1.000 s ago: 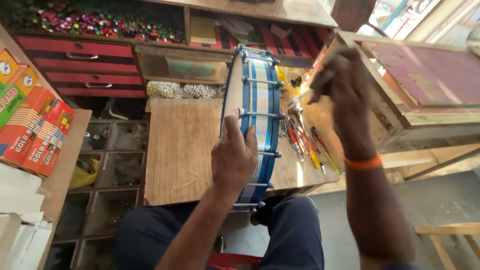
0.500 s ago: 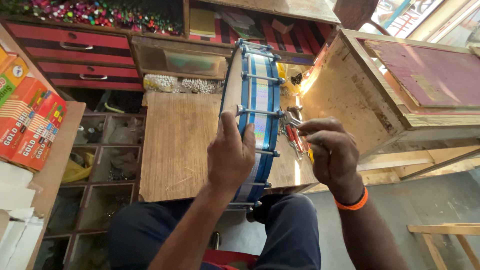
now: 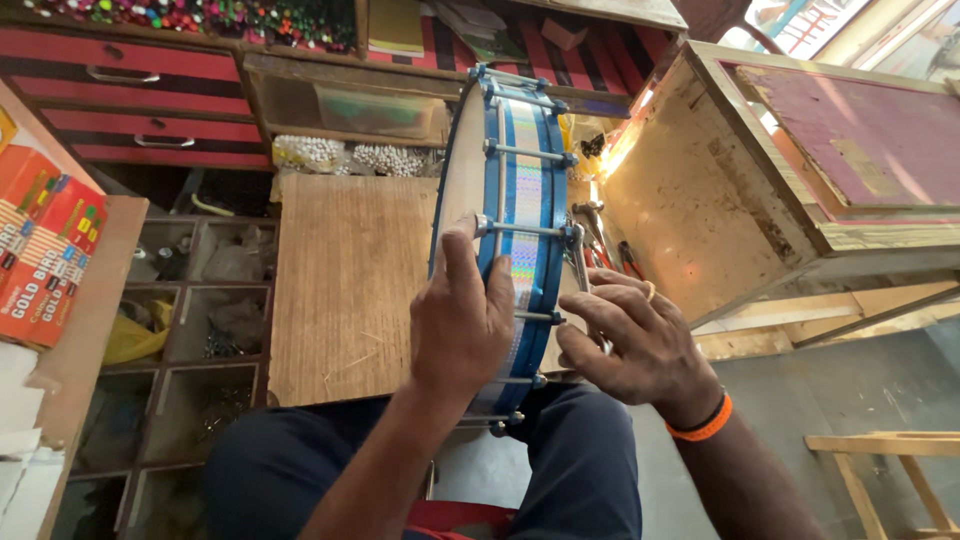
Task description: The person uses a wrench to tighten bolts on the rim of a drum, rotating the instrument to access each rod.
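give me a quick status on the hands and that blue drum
Left hand gripping the blue drum upright on edge over the lap. Right hand at its rim, fingers on a small metal tool. Nothing blocking.

Bright daylight from right, sharp, wide-angle

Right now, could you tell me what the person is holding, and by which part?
The left hand grips the blue drum, standing on edge, by its near rim. The right hand touches the hardware on the drum's right rim; whether it holds anything cannot be told.
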